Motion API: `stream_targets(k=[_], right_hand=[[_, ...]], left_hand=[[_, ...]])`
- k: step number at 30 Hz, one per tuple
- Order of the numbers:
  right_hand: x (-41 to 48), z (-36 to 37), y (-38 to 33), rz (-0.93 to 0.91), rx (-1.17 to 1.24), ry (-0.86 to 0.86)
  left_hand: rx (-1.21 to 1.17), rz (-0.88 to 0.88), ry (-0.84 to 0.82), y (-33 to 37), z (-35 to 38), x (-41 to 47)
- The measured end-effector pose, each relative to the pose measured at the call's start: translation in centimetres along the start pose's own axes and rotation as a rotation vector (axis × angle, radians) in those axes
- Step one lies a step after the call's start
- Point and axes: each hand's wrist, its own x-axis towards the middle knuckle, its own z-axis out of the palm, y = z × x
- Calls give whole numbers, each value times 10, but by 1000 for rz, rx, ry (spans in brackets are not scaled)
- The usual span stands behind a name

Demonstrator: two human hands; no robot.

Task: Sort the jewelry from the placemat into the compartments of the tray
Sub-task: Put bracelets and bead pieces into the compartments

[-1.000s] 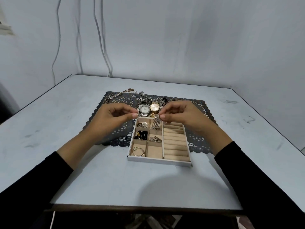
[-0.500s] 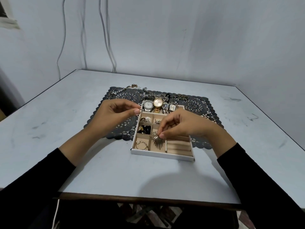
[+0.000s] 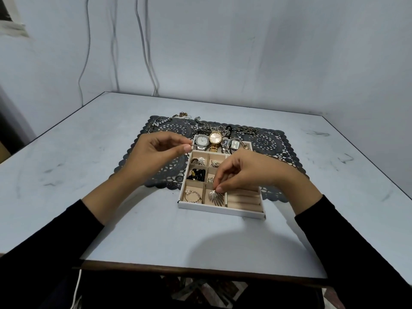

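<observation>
Head view: right hand [image 3: 245, 172], grip pinching the fan earring [image 3: 216, 197], has dropped from the tray's [image 3: 220, 211] far end into its near middle compartment, release pending; left hand [image 3: 153, 152] grip pinches a small glinting piece [image 3: 193, 147].

**Colour rundown of the jewelry setup**

The flat rectangular tabletop [image 3: 89, 152] is pale blue-grey with a few dark scuffs. The charcoal lace-cut placemat [image 3: 169, 172] has round doily medallions and a scalloped edge. The small compartment tray [image 3: 220, 209] is white outside and beige inside.

At the back are a gold round-faced watch [image 3: 215, 137] with a pinkish dial and a silver square-faced watch [image 3: 202, 140] with a white one.

There are also shiny black beads [image 3: 197, 173] and a gold hoop with white pearls [image 3: 192, 195]. The right hand [image 3: 243, 172] pinches a silver ribbed fan-shaped earring [image 3: 215, 197], and the left hand [image 3: 156, 150] pinches a tiny sparkly silver piece [image 3: 192, 147]. The long sleeves [image 3: 44, 253] are plain black.
</observation>
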Motion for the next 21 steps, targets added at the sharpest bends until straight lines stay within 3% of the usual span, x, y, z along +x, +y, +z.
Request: stream_targets(k=[12, 18, 21], right_hand=[[1, 10, -12, -45, -286, 95], [1, 8, -9, -74, -263, 124], [-4, 4, -3, -65, -112, 152]], left_hand=[[-1, -12, -33, -3, 1, -1], [9, -9, -34, -3, 1, -2], [9, -13, -33, -3, 1, -2]])
